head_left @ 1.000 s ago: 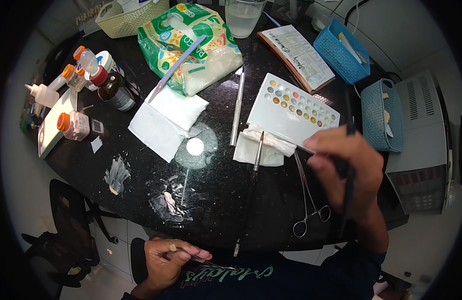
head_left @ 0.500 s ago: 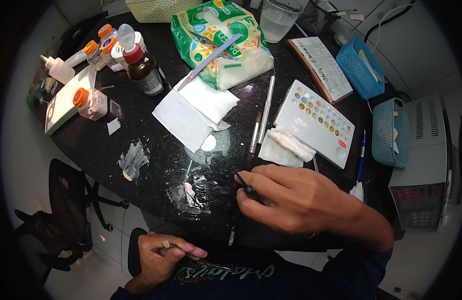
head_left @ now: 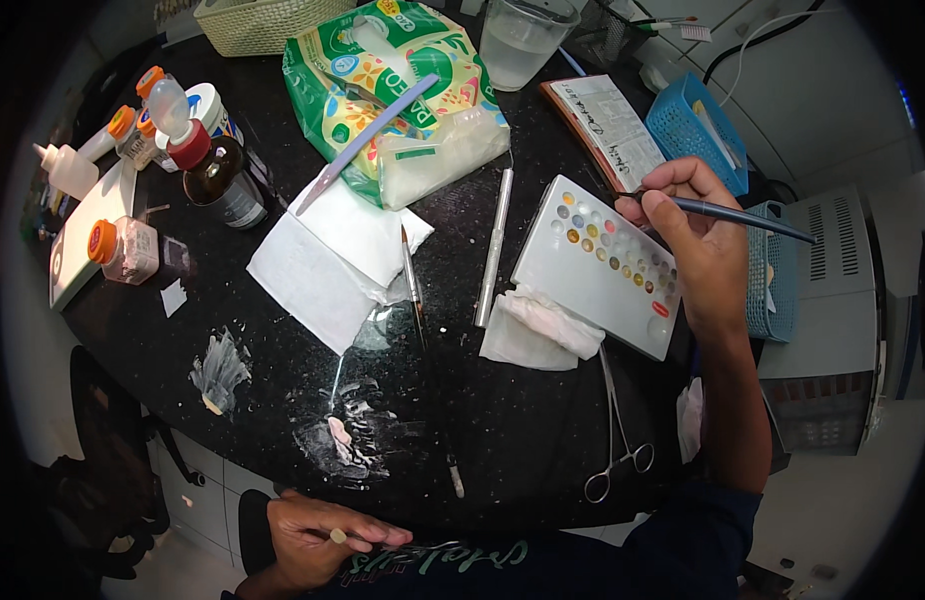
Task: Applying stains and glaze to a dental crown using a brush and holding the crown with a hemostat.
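My left hand (head_left: 323, 540), low at the table's front edge, is closed around a thin metal tool (head_left: 433, 548) with a small yellowish piece (head_left: 338, 536) near the thumb. The exact kind of tool cannot be made out. My right hand (head_left: 698, 225) pinches a slim dark-handled brush (head_left: 743, 215) above the right side of a white paint palette (head_left: 583, 262) with rows of coloured wells. The brush's fine tip points left, towards a booklet (head_left: 618, 125). A second brush (head_left: 413, 275) lies across the table, its bristles by folded white paper towels (head_left: 313, 265).
Pinkish-white paste (head_left: 341, 440) is smeared on the black table. A metal rod (head_left: 495, 250), a crumpled tissue (head_left: 553, 325) and scissor-handled forceps (head_left: 615, 440) lie near the palette. Bottles (head_left: 223, 180) stand left; a green pack (head_left: 333, 90), water cup (head_left: 523, 45) and blue baskets (head_left: 703, 130) stand behind.
My right hand has gone from the table's middle up and right, over the palette, carrying its brush. The lying brush has turned towards the towels. The view has shifted; my left hand keeps its hold.
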